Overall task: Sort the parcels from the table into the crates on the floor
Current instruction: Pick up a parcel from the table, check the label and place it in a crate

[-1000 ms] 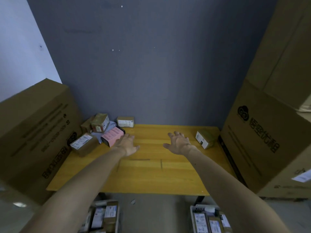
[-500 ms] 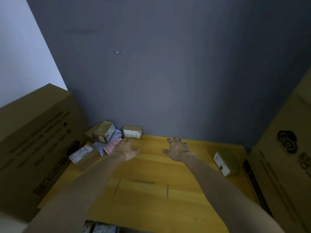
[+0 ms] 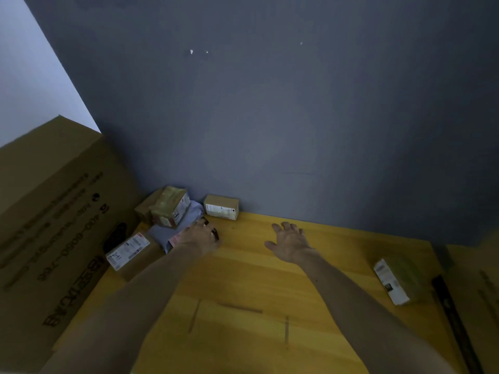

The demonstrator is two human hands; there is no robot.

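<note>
My left hand lies on a pink parcel at the table's back left and covers most of it. Its thumb sits by the parcel's dark right edge. My right hand hovers open over the bare yellow table with fingers spread, holding nothing. Around the pink parcel sit a pale mailer bag, a taped brown box, a labelled box and a small box against the wall. One more labelled parcel lies at the right. No crates are in view.
A big cardboard carton stands against the table's left side. Another carton's edge and a dark strip border the right. A grey wall closes off the back of the table.
My view tilted up, so the floor crates dropped out of sight. My left hand moved forward and down onto the pink parcel. My right hand stayed open over the table.
</note>
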